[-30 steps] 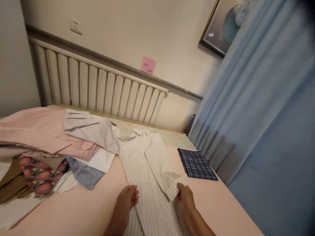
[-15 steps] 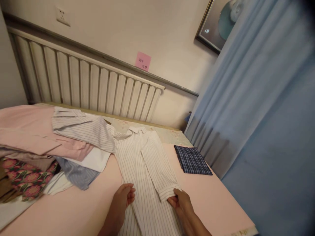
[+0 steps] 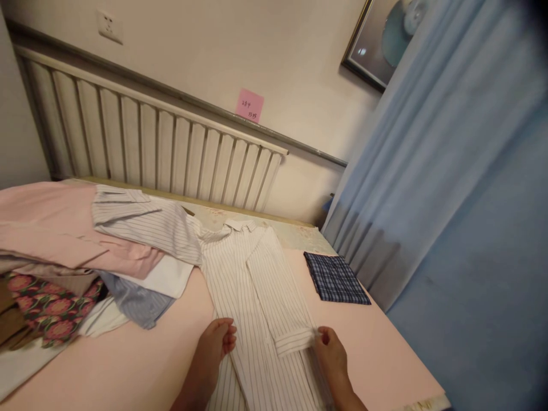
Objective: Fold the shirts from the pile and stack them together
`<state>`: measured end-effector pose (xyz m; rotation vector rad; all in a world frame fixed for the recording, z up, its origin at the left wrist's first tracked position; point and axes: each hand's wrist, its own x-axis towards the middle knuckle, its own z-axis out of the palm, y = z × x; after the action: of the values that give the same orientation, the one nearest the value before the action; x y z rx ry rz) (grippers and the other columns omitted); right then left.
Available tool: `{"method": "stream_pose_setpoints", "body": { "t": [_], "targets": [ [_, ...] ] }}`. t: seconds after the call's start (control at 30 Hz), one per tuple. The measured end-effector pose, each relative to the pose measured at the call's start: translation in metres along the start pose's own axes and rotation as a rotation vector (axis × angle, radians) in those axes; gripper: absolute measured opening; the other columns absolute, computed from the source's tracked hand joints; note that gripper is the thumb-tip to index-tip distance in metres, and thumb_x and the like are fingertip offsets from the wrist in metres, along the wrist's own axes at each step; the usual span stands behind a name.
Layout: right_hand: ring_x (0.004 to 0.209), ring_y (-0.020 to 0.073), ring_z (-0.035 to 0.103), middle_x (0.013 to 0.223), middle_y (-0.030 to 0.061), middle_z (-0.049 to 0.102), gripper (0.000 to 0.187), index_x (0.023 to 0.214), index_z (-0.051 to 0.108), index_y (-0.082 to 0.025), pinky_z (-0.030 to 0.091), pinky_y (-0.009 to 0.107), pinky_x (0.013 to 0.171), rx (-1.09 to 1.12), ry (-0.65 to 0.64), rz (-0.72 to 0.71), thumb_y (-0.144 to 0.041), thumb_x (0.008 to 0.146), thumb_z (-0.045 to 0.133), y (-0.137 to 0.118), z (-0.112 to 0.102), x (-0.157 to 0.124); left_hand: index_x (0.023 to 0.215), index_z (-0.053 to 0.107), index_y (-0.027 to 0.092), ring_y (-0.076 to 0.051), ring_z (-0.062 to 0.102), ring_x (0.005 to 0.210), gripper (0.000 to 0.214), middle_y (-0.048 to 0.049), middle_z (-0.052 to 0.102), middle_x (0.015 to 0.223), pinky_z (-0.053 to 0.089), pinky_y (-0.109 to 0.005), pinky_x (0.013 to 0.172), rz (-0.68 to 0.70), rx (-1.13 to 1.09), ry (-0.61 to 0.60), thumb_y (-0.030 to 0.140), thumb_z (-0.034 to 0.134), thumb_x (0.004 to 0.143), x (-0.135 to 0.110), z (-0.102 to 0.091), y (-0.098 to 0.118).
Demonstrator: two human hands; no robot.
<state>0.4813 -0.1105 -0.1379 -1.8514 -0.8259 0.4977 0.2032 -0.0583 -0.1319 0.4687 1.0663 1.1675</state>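
Shirt, white with dark stripes: laid out lengthwise at the centre of a pink-covered surface, collar at the far end, lower part cut off by the bottom edge of view.

Sleeve on the right side: laid down along the shirt's body, its cuff flat on the front. This part may be judged done, or nearly so.

Opposite sleeve: apparently of the same shirt, stretched out to the left over heaped clothing; not yet brought in. The body is likewise not yet doubled over.

Right hand: placed at the outer corner of the cuff, thumb and forefinger brought close together; whether any cloth is pinched cannot be told.

Left hand: held at the shirt's left edge, fingers loosely curled, partly open, with nothing seen in it.

To the left: pink garment, floral cloth, blue-grey cloth and brown cloth, all heaped unfolded.

To the right: dark plaid cloth, folded into a flat, squarish shape, set apart from the shirt.

Behind: radiator and pink note; at right, blue curtain.
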Motion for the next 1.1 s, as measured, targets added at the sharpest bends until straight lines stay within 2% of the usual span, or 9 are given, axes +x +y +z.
{"method": "stream_pose_setpoints", "body": {
  "t": [0.1,0.23,0.33,0.43,0.63,0.8,0.9,1.0,1.1],
  "targets": [
    [0.098,0.0264,0.061,0.105,0.0089,0.067,0.031,0.100,0.065,-0.022,0.049,0.040,0.090,-0.172,0.043,-0.338,-0.029,0.071,0.058,-0.004,0.000,0.001,0.081,0.058,0.016,-0.010,0.059,0.056,0.018,-0.0010,0.064,0.068,0.048,-0.023,0.058,0.003,-0.001,-0.013,0.021,0.067,0.066,-0.002,0.000,0.002],
    [0.124,0.0264,0.050,0.129,0.0092,0.059,0.039,0.114,0.064,-0.021,0.032,0.044,0.110,-0.188,-0.186,-0.580,-0.029,0.077,0.058,0.000,0.024,-0.004,0.082,0.058,0.016,-0.010,0.059,0.057,0.018,-0.0012,0.064,0.068,0.048,-0.023,0.059,0.003,0.004,-0.009,0.021,0.066,0.066,-0.004,0.000,0.003],
    [0.125,0.0283,0.049,0.127,0.0105,0.061,0.034,0.108,0.068,-0.019,0.031,0.044,0.111,-0.279,-0.339,-0.570,-0.025,0.075,0.059,0.002,0.044,-0.008,0.083,0.057,0.015,-0.010,0.059,0.057,0.018,-0.0013,0.064,0.068,0.049,-0.023,0.060,0.000,-0.001,-0.006,0.021,0.064,0.067,-0.003,-0.002,0.004],
    [0.117,0.0289,0.054,0.116,0.0127,0.065,0.026,0.098,0.069,-0.018,0.036,0.042,0.104,-0.409,-0.342,-0.601,-0.021,0.077,0.055,-0.015,0.052,-0.016,0.084,0.057,0.015,-0.010,0.059,0.057,0.020,-0.0013,0.064,0.069,0.048,-0.023,0.059,0.024,-0.020,-0.011,0.022,0.064,0.066,0.000,-0.005,0.004],
    [0.068,0.0164,0.057,0.072,0.0021,0.063,0.014,0.072,0.058,-0.020,0.040,0.026,0.064,-0.460,-0.476,-0.532,-0.021,0.081,0.048,-0.064,0.067,-0.056,0.082,0.058,0.015,-0.010,0.058,0.055,0.024,-0.0003,0.063,0.065,0.048,-0.024,0.058,0.079,-0.066,0.062,0.023,0.066,0.062,0.008,-0.013,0.008],
    [0.062,0.0143,0.053,0.067,-0.0016,0.061,0.011,0.076,0.058,-0.021,0.033,0.023,0.058,-0.526,-0.550,-0.424,-0.029,0.072,0.064,-0.053,0.087,-0.092,0.084,0.059,0.015,-0.009,0.058,0.056,0.022,0.0000,0.063,0.067,0.047,-0.023,0.058,0.136,-0.053,0.109,0.024,0.064,0.064,0.011,-0.016,0.008],
    [0.065,0.0144,0.054,0.070,-0.0001,0.063,0.002,0.071,0.058,-0.020,0.031,0.024,0.059,-0.609,-0.528,-0.486,-0.021,0.073,0.059,-0.045,0.095,-0.099,0.084,0.060,0.015,-0.010,0.059,0.057,0.024,-0.0005,0.064,0.070,0.048,-0.025,0.060,0.165,-0.018,0.130,0.027,0.065,0.063,0.012,-0.018,0.007],
    [0.065,0.0142,0.054,0.068,0.0016,0.063,0.016,0.064,0.056,-0.019,0.030,0.024,0.059,-0.640,-0.495,-0.496,-0.012,0.076,0.048,-0.047,0.097,-0.097,0.084,0.062,0.014,-0.012,0.060,0.061,0.028,-0.0008,0.064,0.071,0.049,-0.028,0.063,0.200,0.000,0.158,0.030,0.068,0.061,0.013,-0.019,0.007],
    [0.063,0.0146,0.054,0.067,0.0012,0.062,0.013,0.065,0.055,-0.020,0.029,0.024,0.057,-0.616,-0.499,-0.454,-0.021,0.078,0.052,-0.050,0.096,-0.096,0.084,0.063,0.014,-0.013,0.060,0.062,0.030,-0.0009,0.064,0.072,0.049,-0.029,0.064,0.235,-0.008,0.182,0.031,0.069,0.059,0.012,-0.020,0.009]
  ]
}}
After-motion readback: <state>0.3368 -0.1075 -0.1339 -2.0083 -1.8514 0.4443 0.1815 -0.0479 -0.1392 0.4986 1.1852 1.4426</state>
